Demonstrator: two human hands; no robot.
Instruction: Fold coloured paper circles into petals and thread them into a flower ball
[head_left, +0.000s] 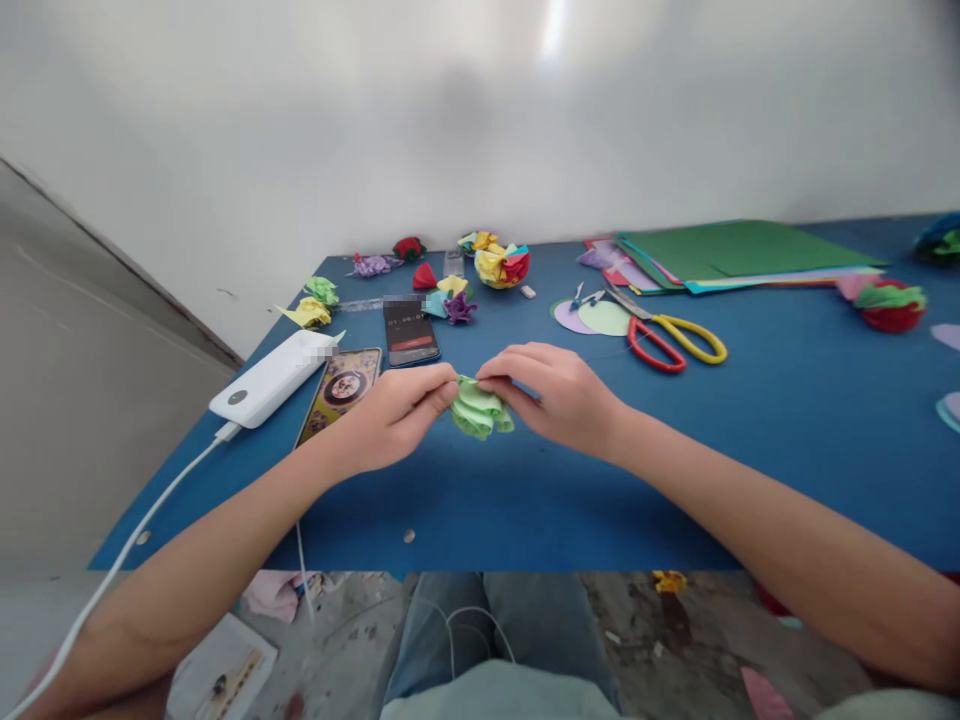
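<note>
Both my hands meet over the blue table (pixel 787 440) near its front middle. Between them is a folded, ruffled piece of light green paper (pixel 480 412). My left hand (pixel 397 410) pinches its left side with thumb and fingers closed. My right hand (pixel 551 392) pinches its top right edge, fingers curled together. The paper hangs just above the tabletop.
Two phones (pixel 411 335) and a white power bank (pixel 274 376) with a cable lie to the left. Several small paper flowers (pixel 502 265) sit at the back. Red and yellow scissors (pixel 675 338), paper circles (pixel 604 317) and stacked coloured sheets (pixel 739 255) lie to the right.
</note>
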